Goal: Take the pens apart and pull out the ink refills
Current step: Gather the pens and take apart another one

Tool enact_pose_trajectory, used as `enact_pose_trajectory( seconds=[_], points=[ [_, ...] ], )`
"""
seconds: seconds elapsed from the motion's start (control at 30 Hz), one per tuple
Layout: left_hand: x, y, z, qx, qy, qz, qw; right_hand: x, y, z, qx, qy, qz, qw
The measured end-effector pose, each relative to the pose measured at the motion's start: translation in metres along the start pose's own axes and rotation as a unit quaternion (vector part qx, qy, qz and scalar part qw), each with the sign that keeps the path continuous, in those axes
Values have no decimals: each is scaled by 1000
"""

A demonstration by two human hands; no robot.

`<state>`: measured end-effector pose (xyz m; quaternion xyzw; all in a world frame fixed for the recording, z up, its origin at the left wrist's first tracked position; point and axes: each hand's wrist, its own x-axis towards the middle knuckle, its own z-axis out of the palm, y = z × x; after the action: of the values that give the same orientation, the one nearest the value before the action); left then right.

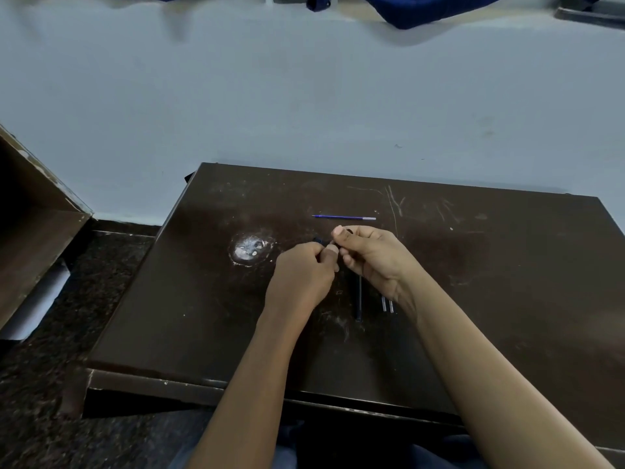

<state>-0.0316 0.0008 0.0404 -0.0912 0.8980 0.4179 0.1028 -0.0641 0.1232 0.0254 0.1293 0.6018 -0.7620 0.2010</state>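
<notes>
The pen (pixel 318 240) is held just above the middle of the worktop (pixel 507 299), almost wholly hidden. Only a short dark-blue end shows past the left hand (pixel 301 275), and a dark tip shows at the top of the right hand (pixel 375 255). Both hands have their fingers (pixel 329 255) curled and clamped on it, knuckles nearly touching, one to each side of what is probably the joint.

It looks to be a light, slim plastic pen, stiff but smooth enough to slip when twisted. A firm pinch close to the joint on both halves seems best. The refill inside would be thin and bendable, so it is better drawn straight out by its tip end.

A blue ink refill (pixel 341 217) lies alone toward the far edge, running parallel to it. A dark pen barrel (pixel 358 299) lies below the hands, pointing at the near edge. Just beside it are two pale refill ends (pixel 387 304), partly under the right wrist. A worn pale patch (pixel 250 248) marks the surface to the left.
</notes>
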Motion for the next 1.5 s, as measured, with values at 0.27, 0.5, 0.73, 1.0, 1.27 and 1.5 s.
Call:
enact_pose_trajectory(
  seconds=[0.27,0.5,0.73,1.0,1.27,1.5],
  points=[
    [1,-1,0,19,54,55,997,-1,-6,-4,39,-20,-32,999],
    [1,-2,1,11,40,54,998,-1,-5,-4,41,-29,-35,998],
    [2,-2,2,-30,18,60,998,-2,-6,-3,66,-43,-40,996],
    [1,-2,4,-54,-25,57,997,-2,-8,-6,87,-38,-45,994],
    [3,-4,-2,30,-52,-10,998,6,-4,-17,24,48,-56,997],
    [7,-11,-5,-9,31,-70,997,10,18,-33,-453,64,-50,888]
  ],
)
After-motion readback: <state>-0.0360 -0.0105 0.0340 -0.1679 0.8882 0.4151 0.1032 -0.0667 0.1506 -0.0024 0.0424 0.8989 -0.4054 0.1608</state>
